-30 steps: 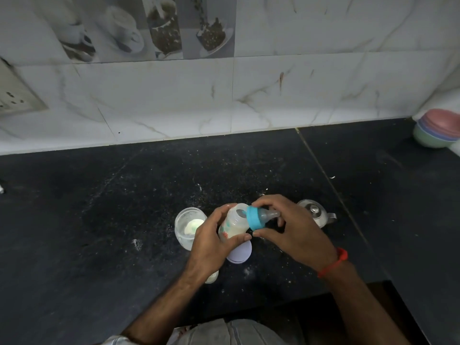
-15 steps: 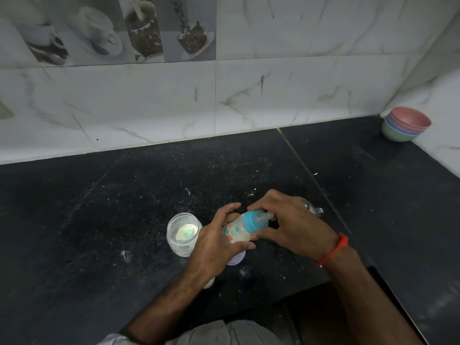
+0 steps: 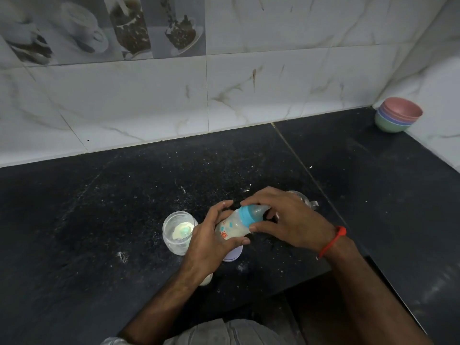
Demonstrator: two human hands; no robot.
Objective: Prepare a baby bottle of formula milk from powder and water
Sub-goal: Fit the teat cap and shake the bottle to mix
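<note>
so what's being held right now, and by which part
The baby bottle, tilted: the left hand grips its body, while the right hand holds the blue collar and teat end.

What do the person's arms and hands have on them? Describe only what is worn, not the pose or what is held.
Both forearms are bare, with no sleeves reaching them and no gloves on the left hand or right hand. The right wrist carries a thin red thread band, knotted with a small loose end hanging below it. No rings or watch show. A grey garment is visible at the bottom edge.
</note>
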